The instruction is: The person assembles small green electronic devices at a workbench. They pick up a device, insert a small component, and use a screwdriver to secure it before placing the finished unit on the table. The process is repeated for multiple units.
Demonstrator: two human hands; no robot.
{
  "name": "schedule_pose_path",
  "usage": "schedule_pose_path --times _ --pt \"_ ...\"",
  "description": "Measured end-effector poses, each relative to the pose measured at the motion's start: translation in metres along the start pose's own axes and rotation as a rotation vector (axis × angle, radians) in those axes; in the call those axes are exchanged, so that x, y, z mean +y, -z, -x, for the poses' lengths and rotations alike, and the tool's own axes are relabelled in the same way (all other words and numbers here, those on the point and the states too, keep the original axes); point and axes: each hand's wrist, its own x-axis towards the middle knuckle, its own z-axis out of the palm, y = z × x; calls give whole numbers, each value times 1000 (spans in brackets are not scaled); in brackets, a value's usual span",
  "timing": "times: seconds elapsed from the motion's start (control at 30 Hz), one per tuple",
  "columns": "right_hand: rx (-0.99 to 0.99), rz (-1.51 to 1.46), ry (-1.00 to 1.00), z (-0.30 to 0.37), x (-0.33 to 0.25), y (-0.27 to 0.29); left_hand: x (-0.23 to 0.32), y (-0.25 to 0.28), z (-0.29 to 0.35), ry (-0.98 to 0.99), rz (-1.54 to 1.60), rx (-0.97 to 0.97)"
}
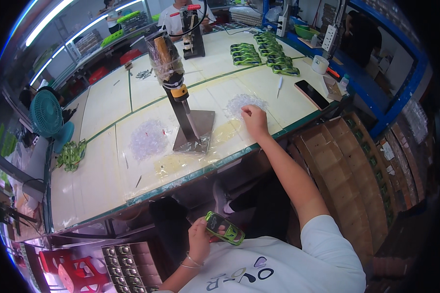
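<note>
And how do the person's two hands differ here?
The left hand holds a green-and-black part off the worktable, while the right hand is over it, at a pile of clear pieces. A bracelet circles the left hand's wrist; none shows on the right hand. Both hands are ungloved, with bent fingers.

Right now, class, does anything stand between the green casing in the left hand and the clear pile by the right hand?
Yes, the table's near edge: the left hand holds the green casing before it; the clear pile lies beyond, by the right hand. The tool stand is further left.
</note>
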Motion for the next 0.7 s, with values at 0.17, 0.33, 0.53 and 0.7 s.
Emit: schedule_pose_path --times 0.17,0.33,0.53,0.7 --pt "25 72 38 -1 5 -3 -1 1 3 2 -1 5" --pt "71 74 119 -2 7 0 -2 1 2 25 5 3" --pt "-87 45 101 3 -5 8 -5 7 -2 30 -34 -16" --pt "-173 367 483 19 -11 27 -4 9 -4 45 -44 8"
